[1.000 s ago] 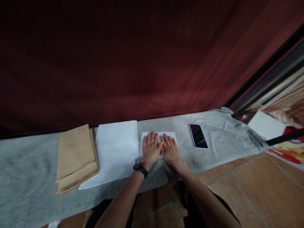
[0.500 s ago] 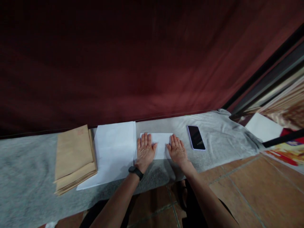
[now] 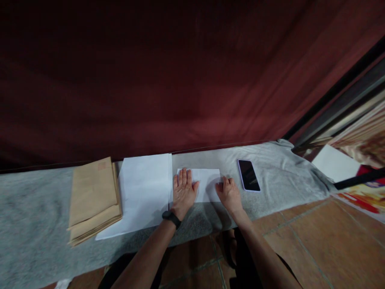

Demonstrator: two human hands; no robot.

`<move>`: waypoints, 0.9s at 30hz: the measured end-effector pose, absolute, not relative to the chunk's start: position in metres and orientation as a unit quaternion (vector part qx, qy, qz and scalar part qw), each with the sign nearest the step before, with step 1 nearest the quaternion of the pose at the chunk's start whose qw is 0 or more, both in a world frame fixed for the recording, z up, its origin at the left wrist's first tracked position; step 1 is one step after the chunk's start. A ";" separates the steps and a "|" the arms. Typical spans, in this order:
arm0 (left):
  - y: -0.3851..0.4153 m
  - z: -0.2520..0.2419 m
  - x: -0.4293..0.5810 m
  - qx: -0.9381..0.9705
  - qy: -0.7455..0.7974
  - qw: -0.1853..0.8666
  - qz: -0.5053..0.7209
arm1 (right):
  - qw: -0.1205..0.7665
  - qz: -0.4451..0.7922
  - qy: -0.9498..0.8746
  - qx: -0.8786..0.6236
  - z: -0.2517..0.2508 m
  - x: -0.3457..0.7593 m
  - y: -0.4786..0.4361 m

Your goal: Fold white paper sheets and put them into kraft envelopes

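A small white sheet of paper (image 3: 206,185), which looks folded, lies flat on the grey cloth. My left hand (image 3: 184,190) is spread flat over its left end, fingers pointing away from me, with a dark band on the wrist. At the paper's right edge, my right hand (image 3: 229,193) has its fingers curled in, thumb against the edge. How much paper is between those fingertips is hard to make out. Just left of my left hand is a stack of larger white sheets (image 3: 146,188).
Brown paper envelopes (image 3: 94,192) are piled on the left, overlapping the white stack. A phone (image 3: 249,175) lies right of my right hand. The grey cloth (image 3: 279,172) covers a narrow surface before a dark red curtain (image 3: 180,88). Tiled floor (image 3: 315,233) shows below.
My right hand has gone from lying flat on the paper to curled fingers at its right edge, shifting slightly right. My left hand stays in place.
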State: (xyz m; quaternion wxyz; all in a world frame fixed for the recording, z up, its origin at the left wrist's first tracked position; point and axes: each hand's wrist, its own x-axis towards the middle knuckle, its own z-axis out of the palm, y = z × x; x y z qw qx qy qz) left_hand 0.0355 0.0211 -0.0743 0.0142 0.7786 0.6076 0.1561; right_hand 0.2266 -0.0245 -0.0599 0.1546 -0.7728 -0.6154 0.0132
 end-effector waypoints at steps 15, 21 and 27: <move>0.033 -0.063 0.036 0.740 0.614 0.111 0.251 | 0.495 0.300 -0.502 -0.643 -0.036 0.234 0.000; 0.048 -0.022 0.018 0.614 0.559 0.249 0.499 | 0.579 0.024 -0.552 -0.599 0.013 0.230 -0.012; 0.061 -0.009 -0.005 0.398 0.519 0.484 0.582 | 0.349 0.000 -0.838 -0.420 0.003 0.213 -0.043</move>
